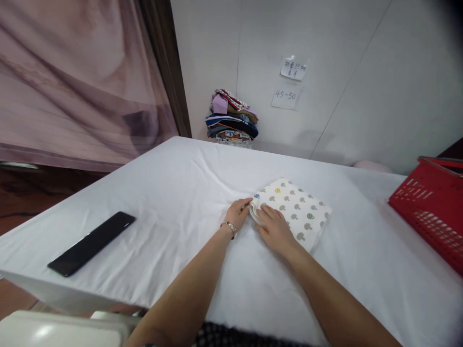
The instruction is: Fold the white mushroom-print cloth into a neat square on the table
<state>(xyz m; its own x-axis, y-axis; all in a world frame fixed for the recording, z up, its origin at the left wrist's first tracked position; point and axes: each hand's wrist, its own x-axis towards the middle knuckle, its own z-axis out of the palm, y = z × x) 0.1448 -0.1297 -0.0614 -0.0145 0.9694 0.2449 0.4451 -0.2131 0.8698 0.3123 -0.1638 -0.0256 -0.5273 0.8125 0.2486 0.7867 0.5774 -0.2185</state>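
Where the tabletop (159,183) spreads under a wrinkled white cover, it reaches back to a pale panelled wall (333,33), with a pinkish curtain (83,72) hanging on the left. A red basket (430,202) stands at the right edge, a long black slab (92,243) lies near the left, and a stack of folded fabrics (233,120) rises beyond the far edge. The mushroom-print cloth (304,207) lies folded right of the middle. Two paper signs (285,96) hang on the wall, the lower reading "45-50".

Both forearms reach forward from the near edge. The right hand (277,229) lies palm down over the cloth's near-left part, fingers stretched across the folded edge. The left hand (238,212) meets that edge from the side, fingers together; whether either hand pinches the layers cannot be told.

The cloth is off-white, roughly rectangular, its layers rounded at the fold, its mushrooms mostly grey with a few yellow, green and blue. The basket's plastic wall is slotted; the slab is smooth and round-cornered. A metallic bracelet (230,229) circles the left wrist.
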